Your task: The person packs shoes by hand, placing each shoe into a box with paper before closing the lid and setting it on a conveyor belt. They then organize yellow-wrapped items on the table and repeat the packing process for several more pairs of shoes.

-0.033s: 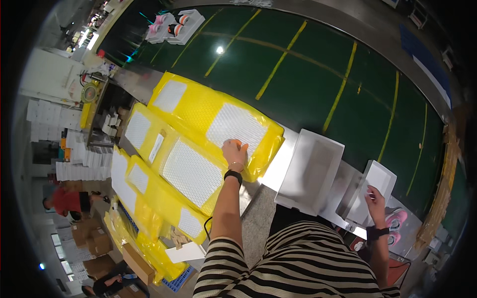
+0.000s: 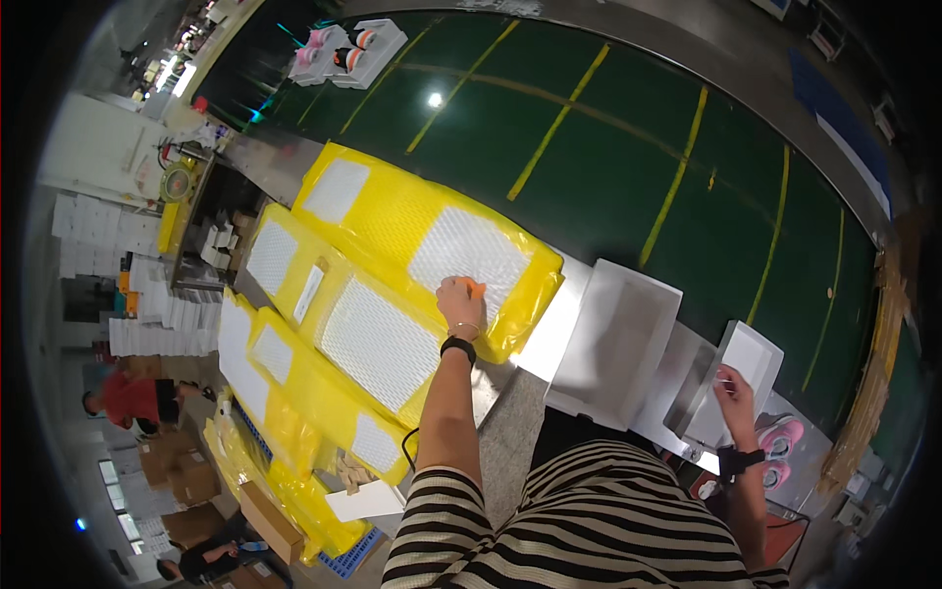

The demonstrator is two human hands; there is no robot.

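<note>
My left hand (image 2: 457, 306) is closed around a small orange object (image 2: 475, 289), whose kind I cannot make out. It rests over a white mesh-patterned panel (image 2: 471, 245) of a yellow plastic package (image 2: 392, 211). My right hand (image 2: 735, 401) is at the inner side of a narrow white box (image 2: 754, 358), its fingertips pinched together; what they hold, if anything, is too small to name. Between my hands stands a larger, open white box (image 2: 618, 334). Beside my right wrist lies a pair of pink shoes (image 2: 778, 450).
More yellow packages (image 2: 294, 344) overlap to the left. Beyond them stretches a green conveyor belt (image 2: 589, 167) with yellow lines; a white tray (image 2: 378, 59) of black and orange shoes sits at its far left. Cardboard boxes (image 2: 182, 466) and two people are at the left.
My right hand has shifted slightly left and its fingers have drawn closer together. My left hand has turned a little, still on the orange object.
</note>
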